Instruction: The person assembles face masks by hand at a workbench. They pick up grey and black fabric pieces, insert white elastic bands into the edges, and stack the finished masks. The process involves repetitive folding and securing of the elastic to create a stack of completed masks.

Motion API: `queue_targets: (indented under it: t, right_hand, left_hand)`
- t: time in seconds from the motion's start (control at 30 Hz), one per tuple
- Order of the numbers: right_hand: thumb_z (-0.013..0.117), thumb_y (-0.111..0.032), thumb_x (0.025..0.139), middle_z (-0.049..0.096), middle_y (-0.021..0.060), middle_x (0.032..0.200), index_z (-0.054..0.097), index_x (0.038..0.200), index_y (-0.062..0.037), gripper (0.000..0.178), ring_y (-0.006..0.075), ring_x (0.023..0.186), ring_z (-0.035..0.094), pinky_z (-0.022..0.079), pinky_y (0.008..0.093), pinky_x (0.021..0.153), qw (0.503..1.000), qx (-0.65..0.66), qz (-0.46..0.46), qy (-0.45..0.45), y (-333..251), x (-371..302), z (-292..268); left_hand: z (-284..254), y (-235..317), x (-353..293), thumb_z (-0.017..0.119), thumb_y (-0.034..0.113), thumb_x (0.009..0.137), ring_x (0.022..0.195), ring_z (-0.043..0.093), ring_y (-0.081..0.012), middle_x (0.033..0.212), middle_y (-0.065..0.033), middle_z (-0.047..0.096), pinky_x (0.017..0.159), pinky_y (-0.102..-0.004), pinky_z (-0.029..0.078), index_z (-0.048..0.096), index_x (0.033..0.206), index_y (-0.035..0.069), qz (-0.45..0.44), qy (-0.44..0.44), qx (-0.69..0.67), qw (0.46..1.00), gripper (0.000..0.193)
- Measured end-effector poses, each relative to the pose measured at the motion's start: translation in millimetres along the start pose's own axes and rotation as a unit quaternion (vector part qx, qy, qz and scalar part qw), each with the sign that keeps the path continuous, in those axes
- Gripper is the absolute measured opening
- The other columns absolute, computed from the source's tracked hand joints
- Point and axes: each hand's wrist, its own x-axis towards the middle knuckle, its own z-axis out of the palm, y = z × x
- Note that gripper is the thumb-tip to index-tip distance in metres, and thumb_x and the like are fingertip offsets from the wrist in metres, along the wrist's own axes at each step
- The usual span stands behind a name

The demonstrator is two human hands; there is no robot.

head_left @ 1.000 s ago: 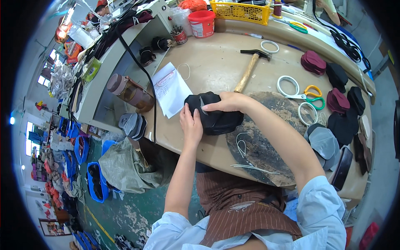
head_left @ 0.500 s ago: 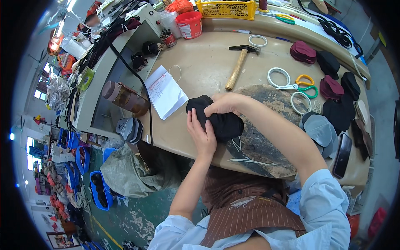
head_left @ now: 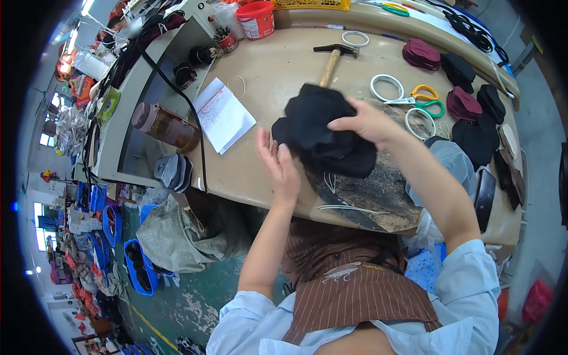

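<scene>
A thick stack of black cloth pieces (head_left: 331,127), rounded and lobed in outline, is held above the bench. My right hand (head_left: 368,124) grips its right side, the thumb lying on top and the other fingers hidden beneath. At the stack's lower left edge my left hand (head_left: 278,168) is open, its fingers stretched upward beside the cloth; whether it touches is hard to tell. Under the stack lies a worn round board (head_left: 384,192) with pale cords (head_left: 352,208) on it. A hammer (head_left: 330,66) rests just beyond, its handle end covered by the cloth.
Scissors (head_left: 427,100) with orange and green handles and white tape rings (head_left: 386,89) lie to the right. Beyond them are maroon stacks (head_left: 421,54), black pieces and a phone (head_left: 485,198). Left are folded paper (head_left: 228,115), a bottle (head_left: 165,125) and a black cable (head_left: 188,97); a red bucket (head_left: 256,21) stands behind.
The black stack has come up and tilted, its layers now fanned apart and covering part of the hammer handle. My right hand shifted right along it; my left fingers slid off its top.
</scene>
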Motion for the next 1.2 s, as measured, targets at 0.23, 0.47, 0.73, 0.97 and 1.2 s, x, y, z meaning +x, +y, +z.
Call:
queue_targets:
  t: [0.23,0.47,0.73,0.97,1.2]
  right_hand:
    - [0.075,-0.009,0.08,0.063,0.0189,0.119,0.043,0.136,0.0063,0.067,0.0241,0.109,0.06,0.05,0.0339,0.094,0.949,-0.26,-0.1,0.147,-24,-26,-73]
    - [0.064,-0.006,0.075,0.061,0.0187,0.108,0.056,0.106,0.0041,0.033,0.037,0.106,0.057,0.047,0.0401,0.091,0.678,-0.637,-0.321,0.178,-13,-69,-18]
    - [0.055,-0.023,0.083,0.053,0.0142,0.129,0.06,0.116,-0.0047,0.038,0.031,0.124,0.046,0.037,0.0547,0.101,0.474,-0.814,-0.304,0.14,107,-121,41]
    - [0.054,-0.019,0.083,0.05,0.0158,0.136,0.059,0.119,-0.0039,0.039,0.0331,0.127,0.043,0.036,0.0524,0.105,0.591,-0.744,-0.259,0.175,104,-140,62]
    - [0.065,-0.01,0.081,0.063,0.0145,0.116,0.063,0.117,-0.0042,0.037,0.0317,0.107,0.061,0.048,0.043,0.093,0.783,-0.539,-0.298,0.087,45,-167,31]
  left_hand:
    - [17,43,-64,0.065,0.043,0.087,0.143,0.014,-0.0514,0.156,-0.0273,0.019,0.111,-0.0666,0.015,0.036,0.147,0.008,0.088,-0.34,0.409,0.842,0.076]
    - [-14,90,-89,0.067,0.021,0.088,0.115,0.055,-0.0314,0.122,-0.0163,0.059,0.099,-0.0452,0.042,0.066,0.11,0.006,0.039,-0.52,0.065,0.851,0.027]
    - [1,9,35,0.069,0.029,0.087,0.116,0.051,-0.0343,0.122,-0.0202,0.051,0.098,-0.0415,0.043,0.053,0.125,0.0,-0.049,-0.098,0.25,0.962,0.05]
    - [37,14,76,0.068,0.049,0.084,0.126,0.042,-0.0399,0.132,-0.0237,0.043,0.103,-0.0466,0.04,0.051,0.131,0.003,-0.172,-0.239,0.491,0.82,0.068]
    - [-13,-4,79,0.061,0.025,0.093,0.103,0.062,-0.0328,0.109,-0.0202,0.062,0.09,-0.0411,0.05,0.059,0.123,0.004,-0.068,-0.236,0.38,0.892,0.037]
